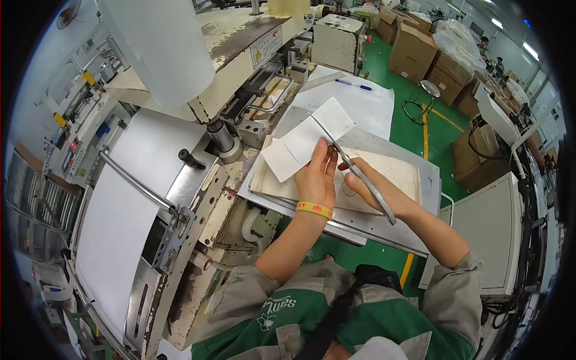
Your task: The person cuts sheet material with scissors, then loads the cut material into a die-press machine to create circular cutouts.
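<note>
My left hand (318,179), with a yellow wristband, pinches the lower edge of a white folded piece (300,146). My right hand (375,185) is wrapped round long metal scissors (367,180), whose blades point up and to the left and lie at the white piece's right part. Both hands are close together above a shallow cream tray (393,174) with round marks, which rests on a metal table (430,180). The scissors' far handle loop is partly hidden by my right hand.
A large machine (246,45) with a white sheet (129,180) stands at left. Behind the tray lie a blue pen (354,84) and a large paper (375,111). Cardboard boxes (412,51), a round stool (429,89) and a grey cabinet (486,234) are at right.
</note>
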{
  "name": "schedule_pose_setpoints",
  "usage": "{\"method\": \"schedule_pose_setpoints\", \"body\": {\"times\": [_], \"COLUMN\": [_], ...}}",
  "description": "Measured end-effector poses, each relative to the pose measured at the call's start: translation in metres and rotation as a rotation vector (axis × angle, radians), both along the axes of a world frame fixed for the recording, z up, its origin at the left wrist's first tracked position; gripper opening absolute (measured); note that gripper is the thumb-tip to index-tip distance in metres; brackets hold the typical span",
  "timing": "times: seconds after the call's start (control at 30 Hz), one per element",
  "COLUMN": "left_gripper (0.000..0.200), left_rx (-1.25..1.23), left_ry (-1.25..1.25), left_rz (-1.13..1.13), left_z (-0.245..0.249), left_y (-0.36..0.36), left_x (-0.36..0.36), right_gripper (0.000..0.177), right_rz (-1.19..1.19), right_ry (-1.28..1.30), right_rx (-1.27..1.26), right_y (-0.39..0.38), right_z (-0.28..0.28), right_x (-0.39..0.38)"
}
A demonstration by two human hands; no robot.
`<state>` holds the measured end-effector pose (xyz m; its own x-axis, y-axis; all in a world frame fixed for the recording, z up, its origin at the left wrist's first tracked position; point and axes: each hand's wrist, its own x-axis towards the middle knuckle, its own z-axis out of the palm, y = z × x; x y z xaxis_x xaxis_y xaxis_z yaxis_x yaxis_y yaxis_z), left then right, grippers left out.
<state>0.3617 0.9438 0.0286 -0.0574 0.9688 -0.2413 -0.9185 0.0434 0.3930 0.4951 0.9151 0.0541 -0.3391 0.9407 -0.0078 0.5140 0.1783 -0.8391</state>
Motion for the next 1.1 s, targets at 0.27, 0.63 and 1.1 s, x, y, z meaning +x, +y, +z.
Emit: {"method": "schedule_pose_setpoints", "body": {"times": [0.27, 0.63, 1.1], "left_gripper": [0.029, 0.020, 0.013], "left_rx": [-0.072, -0.179, -0.159], "left_ry": [-0.027, -0.130, 0.019], "left_rz": [-0.005, -0.117, -0.244], "left_z": [-0.017, -0.048, -0.047], "left_y": [0.005, 0.022, 0.026], "left_x": [0.000, -0.007, -0.017], "right_gripper": [0.057, 0.071, 0.077], "right_rz": [-0.026, -0.059, -0.074], "right_ry": [-0.201, -0.356, -0.221], "right_rx": [-0.071, -0.183, -0.445], "right_y": [0.004, 0.017, 0.048], "right_z": [0.004, 0.000, 0.001], "right_x": [-0.004, -0.007, -0.007]}}
